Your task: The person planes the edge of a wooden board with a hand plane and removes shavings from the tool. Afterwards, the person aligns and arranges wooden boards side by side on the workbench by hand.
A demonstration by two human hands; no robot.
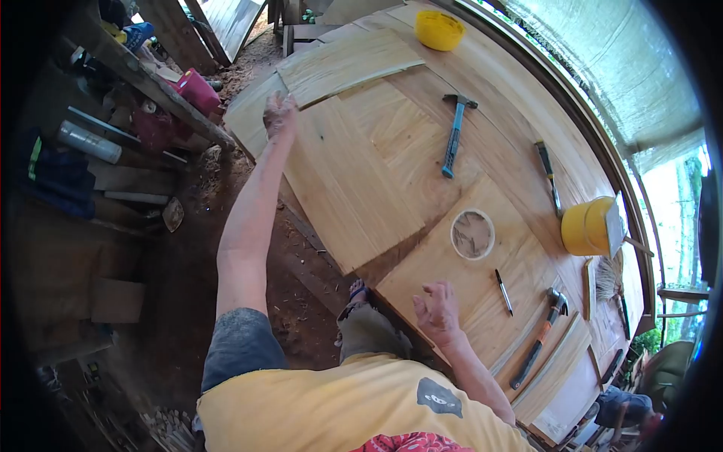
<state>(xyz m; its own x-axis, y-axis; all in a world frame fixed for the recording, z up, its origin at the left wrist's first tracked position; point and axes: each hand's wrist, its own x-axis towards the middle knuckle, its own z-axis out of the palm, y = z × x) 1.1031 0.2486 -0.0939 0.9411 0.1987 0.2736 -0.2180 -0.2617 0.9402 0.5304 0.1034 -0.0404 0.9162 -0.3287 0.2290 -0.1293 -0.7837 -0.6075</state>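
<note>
My left hand [280, 115] is at the far left edge of the wooden table, its fingers curled beside the corner of a flat wooden board [350, 181]. What its fingers close on, if anything, is hidden. Beyond it lies another thin board [350, 64]. Fingers apart and holding nothing, my right hand [437, 310] hovers above the near part of the tabletop. Closest to it are a black-and-white pen [504, 292] and a round white-rimmed container [472, 234] with small brown pieces inside. A claw hammer with an orange-and-black handle [540, 339] lies further right.
A blue-handled hammer [454, 135], a chisel [549, 179], a yellow bowl [439, 30] and a yellow bucket [586, 226] are on the table. A brush [607, 279] lies near the right edge. Wood shavings cover the floor at left. Another person [623, 407] is at lower right.
</note>
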